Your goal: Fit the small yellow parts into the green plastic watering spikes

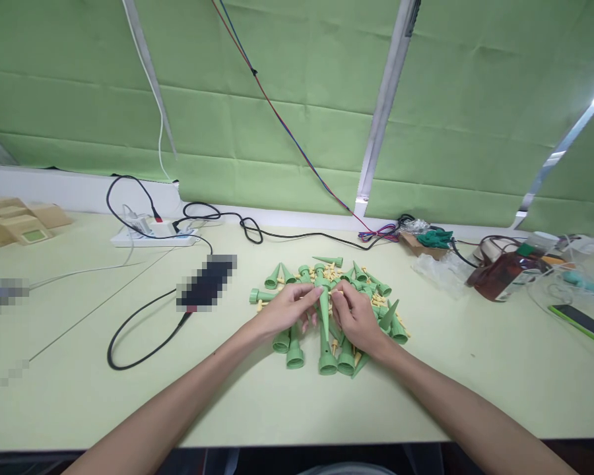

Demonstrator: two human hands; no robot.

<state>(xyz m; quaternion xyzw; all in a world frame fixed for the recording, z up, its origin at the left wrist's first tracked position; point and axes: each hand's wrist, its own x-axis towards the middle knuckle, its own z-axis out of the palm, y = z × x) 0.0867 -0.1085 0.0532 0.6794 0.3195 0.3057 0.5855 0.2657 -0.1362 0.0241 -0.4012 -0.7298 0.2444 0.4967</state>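
My left hand is closed on a green plastic watering spike, gripping it near its wide collar, with the tapered point toward me. Close beside it, my right hand pinches a small yellow plastic valve against the spike's side; the fingers cover most of this piece. Around and under both hands spreads a pile of similar green spikes, lying at many angles with open round collars. Small yellow valves are scattered among them, mostly at the back and right of the pile.
A blurred dark device with a black cable lies left of the pile. Behind it sits a white power strip. To the right are a plastic bag, a bottle of dark liquid and a green-edged phone. Cardboard pieces lie far left.
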